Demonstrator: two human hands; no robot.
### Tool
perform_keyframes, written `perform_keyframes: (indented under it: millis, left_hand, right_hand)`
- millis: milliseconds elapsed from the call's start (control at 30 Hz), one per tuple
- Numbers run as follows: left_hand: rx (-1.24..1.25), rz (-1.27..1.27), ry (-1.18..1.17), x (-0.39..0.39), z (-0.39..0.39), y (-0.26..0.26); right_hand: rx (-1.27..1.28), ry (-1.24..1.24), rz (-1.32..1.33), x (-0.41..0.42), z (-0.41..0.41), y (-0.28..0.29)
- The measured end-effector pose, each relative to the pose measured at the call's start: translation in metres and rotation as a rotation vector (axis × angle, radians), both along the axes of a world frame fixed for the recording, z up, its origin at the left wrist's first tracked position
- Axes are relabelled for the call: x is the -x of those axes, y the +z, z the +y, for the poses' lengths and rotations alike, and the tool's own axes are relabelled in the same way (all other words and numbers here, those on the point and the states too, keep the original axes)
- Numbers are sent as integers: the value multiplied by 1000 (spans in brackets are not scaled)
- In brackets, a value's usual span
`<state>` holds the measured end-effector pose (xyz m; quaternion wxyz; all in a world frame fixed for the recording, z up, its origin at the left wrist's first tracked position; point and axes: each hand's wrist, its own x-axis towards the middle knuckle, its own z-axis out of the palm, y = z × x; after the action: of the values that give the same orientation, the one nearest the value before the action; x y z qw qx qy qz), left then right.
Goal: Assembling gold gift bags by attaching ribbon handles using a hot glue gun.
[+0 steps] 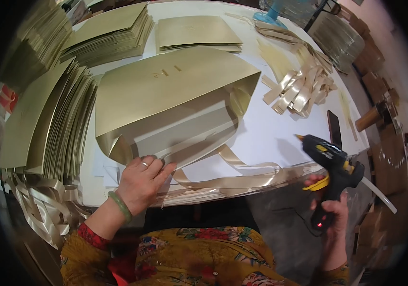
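Note:
In front of me a gold paper gift bag (175, 85) lies on its side, its open mouth facing me and its grey inside showing. My left hand (145, 182) grips the lower edge of that mouth, fingertips inside and thumb along the rim. A loop of beige satin ribbon (239, 178) runs out from under the bag near the table's front edge. My right hand (329, 211) holds a black and yellow hot glue gun (327, 157) by its handle, over the right front corner. Its nozzle points up and left, apart from the bag. A white glue stick (379, 196) sticks out of its back.
Stacks of folded gold bags stand at the left (61, 125) and back (109, 34). A pile of cut satin ribbons (304, 85) lies on the white table (279, 139) at right, near a dark phone (334, 128). More ribbons (43, 203) hang off the left edge. Cardboard boxes (383, 143) stand beyond.

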<state>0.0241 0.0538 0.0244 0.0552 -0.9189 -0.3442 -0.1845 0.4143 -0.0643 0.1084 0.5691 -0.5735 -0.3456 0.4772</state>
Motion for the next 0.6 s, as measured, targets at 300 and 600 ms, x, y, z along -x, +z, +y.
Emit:
perform_keyframes:
  millis: [300,600]
  left_hand:
    - [4,-91,-12,8,1,-6]
    - [19,-108,-1,10,1,-13]
  right_hand:
    - [202,344,-224,86,44,12]
    - [303,401,-283,102,65,-7]
